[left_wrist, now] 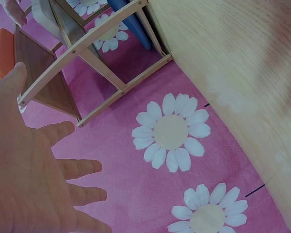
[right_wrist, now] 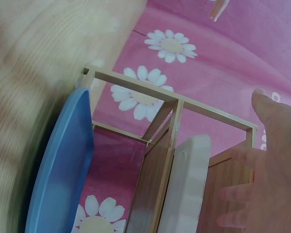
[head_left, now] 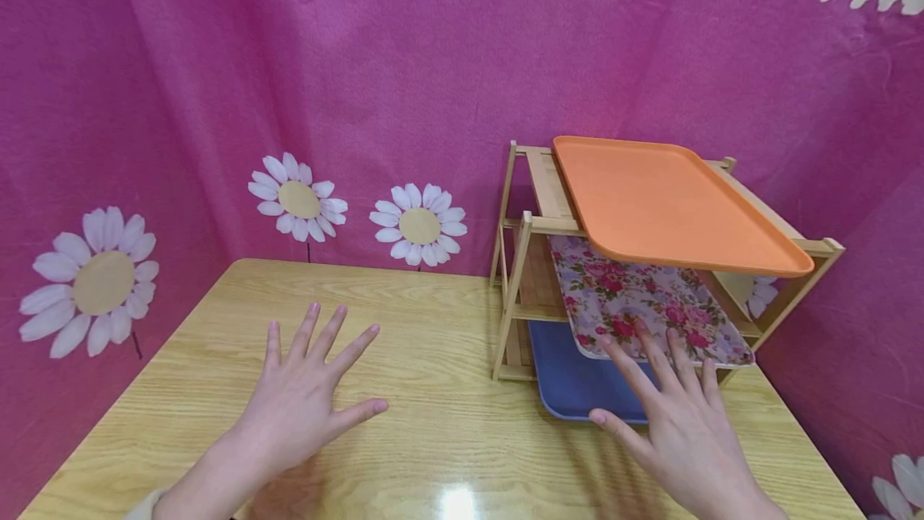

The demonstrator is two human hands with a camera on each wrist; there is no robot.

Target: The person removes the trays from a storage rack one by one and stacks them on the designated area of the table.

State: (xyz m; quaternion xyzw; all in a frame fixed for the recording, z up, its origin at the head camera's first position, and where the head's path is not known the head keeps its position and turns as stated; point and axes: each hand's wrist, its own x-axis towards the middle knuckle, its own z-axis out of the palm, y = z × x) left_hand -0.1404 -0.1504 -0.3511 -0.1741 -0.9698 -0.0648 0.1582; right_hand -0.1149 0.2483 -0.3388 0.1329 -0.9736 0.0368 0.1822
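Observation:
A three-tier wooden rack [head_left: 514,295] stands at the table's back right. An orange tray [head_left: 664,203] lies on its top tier, a floral tray [head_left: 635,303] on the middle tier and a blue tray [head_left: 577,379] on the bottom tier. My right hand [head_left: 678,416] hovers with fingers spread just in front of the floral and blue trays, holding nothing. My left hand [head_left: 303,392] is spread flat above the table's middle, also holding nothing. The rack [right_wrist: 174,126], blue tray [right_wrist: 63,165] and floral tray's edge [right_wrist: 184,189] show in the right wrist view, the rack [left_wrist: 87,53] in the left wrist view.
The wooden table [head_left: 447,432] is enclosed by a pink cloth backdrop [head_left: 361,62] with white daisies [head_left: 419,225] on three sides. The rack sits close to the right wall. The table's front edge lies below the frame.

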